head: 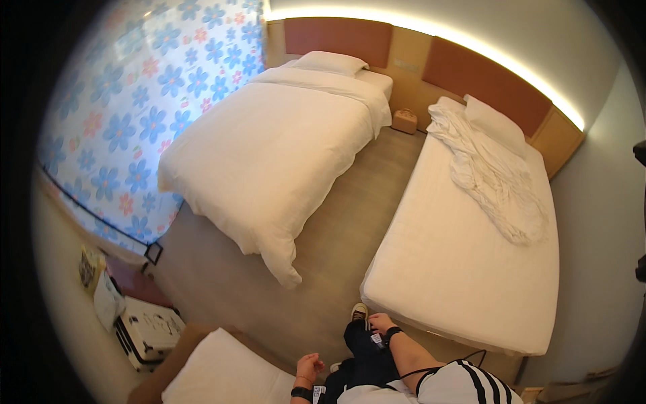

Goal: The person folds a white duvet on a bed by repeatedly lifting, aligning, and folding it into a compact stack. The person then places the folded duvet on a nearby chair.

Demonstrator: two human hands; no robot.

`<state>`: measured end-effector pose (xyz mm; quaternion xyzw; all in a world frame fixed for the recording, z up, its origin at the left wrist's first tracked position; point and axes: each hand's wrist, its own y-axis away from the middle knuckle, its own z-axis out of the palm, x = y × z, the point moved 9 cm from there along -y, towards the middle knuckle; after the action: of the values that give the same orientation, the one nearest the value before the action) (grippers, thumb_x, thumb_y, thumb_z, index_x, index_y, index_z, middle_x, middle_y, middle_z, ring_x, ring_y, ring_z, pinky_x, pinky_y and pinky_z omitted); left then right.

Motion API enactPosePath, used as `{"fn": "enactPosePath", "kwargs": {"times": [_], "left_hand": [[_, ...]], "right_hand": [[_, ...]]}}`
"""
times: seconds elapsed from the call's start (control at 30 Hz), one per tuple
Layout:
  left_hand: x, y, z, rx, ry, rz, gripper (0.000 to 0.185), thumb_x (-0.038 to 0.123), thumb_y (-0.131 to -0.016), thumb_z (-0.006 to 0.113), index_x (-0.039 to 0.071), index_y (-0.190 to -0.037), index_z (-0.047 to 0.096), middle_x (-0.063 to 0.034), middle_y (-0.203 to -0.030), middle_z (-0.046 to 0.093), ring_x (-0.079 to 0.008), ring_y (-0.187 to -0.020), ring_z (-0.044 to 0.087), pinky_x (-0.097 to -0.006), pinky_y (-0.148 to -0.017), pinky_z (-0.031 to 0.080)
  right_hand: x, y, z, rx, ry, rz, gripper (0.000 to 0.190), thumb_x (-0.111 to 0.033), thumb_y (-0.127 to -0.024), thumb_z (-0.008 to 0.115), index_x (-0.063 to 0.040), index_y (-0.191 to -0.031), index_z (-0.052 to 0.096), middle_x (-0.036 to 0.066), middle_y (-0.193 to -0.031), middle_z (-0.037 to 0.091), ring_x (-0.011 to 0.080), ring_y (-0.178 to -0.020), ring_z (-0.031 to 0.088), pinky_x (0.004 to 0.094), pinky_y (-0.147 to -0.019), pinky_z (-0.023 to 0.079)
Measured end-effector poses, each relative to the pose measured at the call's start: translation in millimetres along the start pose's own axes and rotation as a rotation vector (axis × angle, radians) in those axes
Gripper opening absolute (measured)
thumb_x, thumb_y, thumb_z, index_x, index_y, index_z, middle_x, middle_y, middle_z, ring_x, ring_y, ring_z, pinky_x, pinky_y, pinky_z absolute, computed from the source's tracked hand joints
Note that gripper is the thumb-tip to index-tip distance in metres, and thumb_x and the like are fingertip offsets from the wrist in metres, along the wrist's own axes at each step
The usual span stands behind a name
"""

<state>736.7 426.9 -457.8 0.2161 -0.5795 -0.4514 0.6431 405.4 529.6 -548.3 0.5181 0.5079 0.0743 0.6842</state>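
Low in the view, my left hand [310,365] hangs beside a white pillow or folded bedding [227,371], its fingers loosely curled and nothing seen in them. My right hand [381,323] is near my dark trousers, just off the foot corner of the right-hand bed [454,272]; its fingers are partly bent and I cannot tell if they hold anything. A crumpled white cover [489,177] lies across that bed's upper part, next to a white pillow [494,123]. The left-hand bed [262,146] has a white duvet spread over it, one corner hanging to the floor.
Grey-brown floor [348,217] runs between the beds. A small tan case [405,121] stands by the headboard wall. At the lower left are a white suitcase [154,328] and a white bag [108,302]. A flowered curtain [151,101] hangs at the left, with a black metal frame [153,253] below.
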Motion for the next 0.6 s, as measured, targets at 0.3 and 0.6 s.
{"fn": "enactPosePath", "kwargs": {"times": [0.3, 0.6], "left_hand": [[76, -46, 6, 0.219, -0.372, -0.231, 0.02, 0.015, -0.085, 0.064, 0.002, -0.1, 0.059, -0.0152, -0.077, 0.061, -0.0294, -0.068, 0.063, -0.0441, -0.064, 0.054], [153, -160, 270, -0.125, -1.058, -0.098, 0.041, 0.018, -0.083, 0.064, 0.005, -0.12, 0.054, -0.0123, -0.1, 0.061, -0.0227, -0.087, 0.06, -0.0352, -0.067, 0.049]], "right_hand": [[-24, 11, -213, 0.855, 0.025, 0.255, 0.061, -0.021, -0.077, 0.062, -0.009, -0.134, 0.043, 0.028, -0.136, 0.03, 0.0459, -0.12, 0.036, 0.051, -0.094, 0.042], [-126, -44, -172, 0.572, 0.105, 0.341, 0.076, -0.041, -0.073, 0.066, -0.035, -0.141, 0.035, 0.031, -0.149, 0.004, 0.0472, -0.135, 0.014, 0.0604, -0.103, 0.027]]}}
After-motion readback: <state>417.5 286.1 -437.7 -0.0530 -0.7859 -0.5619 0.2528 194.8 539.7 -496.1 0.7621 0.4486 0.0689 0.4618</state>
